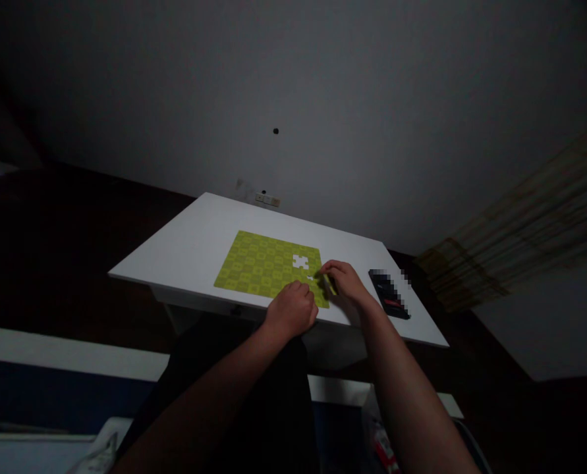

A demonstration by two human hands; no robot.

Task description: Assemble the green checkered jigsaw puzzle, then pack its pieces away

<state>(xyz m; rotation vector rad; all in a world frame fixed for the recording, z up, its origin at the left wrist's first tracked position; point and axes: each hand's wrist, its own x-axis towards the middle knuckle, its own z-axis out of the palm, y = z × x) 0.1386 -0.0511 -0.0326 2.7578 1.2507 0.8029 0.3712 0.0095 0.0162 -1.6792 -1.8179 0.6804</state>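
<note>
Yellow-green jigsaw puzzle (258, 266) lying flat on a white desk (184, 253), left of centre and close to the front edge, with a jigsaw-shaped white gap (300, 262) near its right side. Right hand (346, 283) at the puzzle's right edge, fingers (325, 275) together, tips down just beside a small white notch (309, 277); any piece between them too dim to tell. Left hand (292, 308) over the puzzle's near edge, fingers curled together, nothing visible in them. Just right of the right hand, a dark phone (389, 294), partly blurred, lying angled on the desk. Behind the desk's far edge, a wall socket (267, 199); beyond its right corner, a striped curtain (510, 230).
</note>
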